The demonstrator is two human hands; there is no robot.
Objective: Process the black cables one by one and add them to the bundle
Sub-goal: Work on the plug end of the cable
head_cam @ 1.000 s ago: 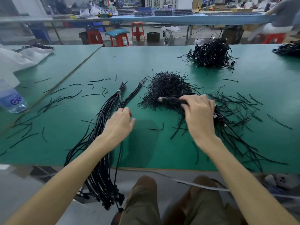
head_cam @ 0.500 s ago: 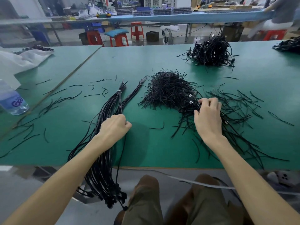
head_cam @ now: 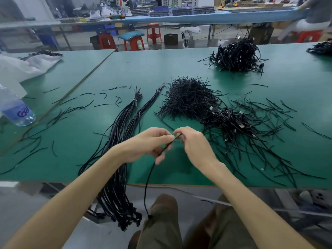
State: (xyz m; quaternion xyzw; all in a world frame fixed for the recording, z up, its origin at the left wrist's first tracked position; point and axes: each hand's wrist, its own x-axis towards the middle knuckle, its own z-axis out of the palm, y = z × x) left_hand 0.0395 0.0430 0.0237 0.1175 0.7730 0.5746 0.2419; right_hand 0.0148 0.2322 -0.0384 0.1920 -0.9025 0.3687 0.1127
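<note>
Both hands meet over the green table (head_cam: pixel 179 65) near its front edge. My left hand (head_cam: pixel 150 142) grips one black cable (head_cam: pixel 149 182) that hangs down past the table edge toward my lap. My right hand (head_cam: pixel 194 141) pinches the same cable's upper end right beside the left fingers. The long bundle (head_cam: pixel 124 126) of straightened black cables lies to the left, tied with a white band near its far end, its plug ends dangling over the edge. A tangle of cables with plugs (head_cam: pixel 231 121) lies to the right.
A mound of short black ties (head_cam: pixel 188 97) sits behind the hands, with loose ties scattered right and left. Another cable heap (head_cam: pixel 237 54) lies farther back. A water bottle (head_cam: pixel 16 110) stands at the far left beside white sheeting (head_cam: pixel 19 65). Stools and benches stand beyond the table.
My right hand left the tangle with one cable and came toward the middle. My left hand lifted off the bundle and took hold of that cable.
</note>
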